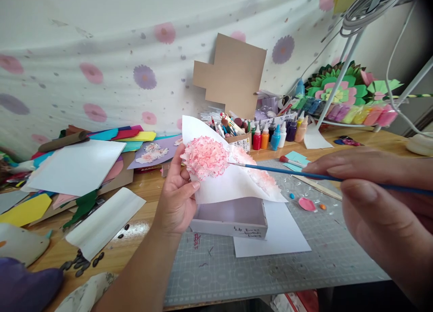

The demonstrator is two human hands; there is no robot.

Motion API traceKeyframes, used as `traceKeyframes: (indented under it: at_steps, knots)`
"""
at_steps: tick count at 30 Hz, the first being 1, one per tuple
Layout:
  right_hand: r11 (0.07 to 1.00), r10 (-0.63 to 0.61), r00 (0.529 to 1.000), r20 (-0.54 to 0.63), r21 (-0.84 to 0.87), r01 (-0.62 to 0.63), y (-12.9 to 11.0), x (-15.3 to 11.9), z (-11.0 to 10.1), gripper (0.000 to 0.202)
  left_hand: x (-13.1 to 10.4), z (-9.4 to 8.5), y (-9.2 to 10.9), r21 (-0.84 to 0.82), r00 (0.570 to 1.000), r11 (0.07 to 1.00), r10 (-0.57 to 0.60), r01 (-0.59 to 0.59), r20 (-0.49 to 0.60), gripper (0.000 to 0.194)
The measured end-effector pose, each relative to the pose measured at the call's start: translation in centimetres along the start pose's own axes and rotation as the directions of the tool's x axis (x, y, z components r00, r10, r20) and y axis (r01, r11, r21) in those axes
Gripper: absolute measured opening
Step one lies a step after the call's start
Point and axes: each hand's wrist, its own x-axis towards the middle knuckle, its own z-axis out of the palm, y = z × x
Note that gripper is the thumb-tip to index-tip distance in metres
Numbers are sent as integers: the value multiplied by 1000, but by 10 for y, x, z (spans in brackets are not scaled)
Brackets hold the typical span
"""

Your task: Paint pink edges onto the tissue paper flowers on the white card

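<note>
My left hand [179,197] grips the left edge of a white paper sheet [223,188], thumb in front and fingers behind. On that sheet is a ruffled pale pink flower [207,158] with darker pink petal edges. More pale pink ruffled petals [264,176] lie along the sheet's right side. Pinched in my right hand [379,199] is a thin blue paintbrush [280,169], its tip at the flower's right edge; whether it touches, I cannot tell. Below the sheet stands an open shallow grey-white box [233,228] with handwriting on its front.
A grey cutting mat [209,280] covers the table front. Paint bottles [267,138] and a box of brushes and pens [237,136] stand behind. Stacked coloured paper [81,167] and dark seeds [81,262] lie left. A red-tipped brush [287,160] and pink clay [307,204] lie right.
</note>
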Motion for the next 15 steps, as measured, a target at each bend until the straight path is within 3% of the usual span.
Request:
traceKeyframes:
  at_steps: [4,15]
  knots:
    - [998,66,998,-25,7,-66,-6,2,1,17,-1,1,0,-39,1000,999,-1,1,-5,76]
    - [994,64,998,28,83,-66,-7,5,10,18,-2,0,-1,-5,1000,1000,12,-12,7,77]
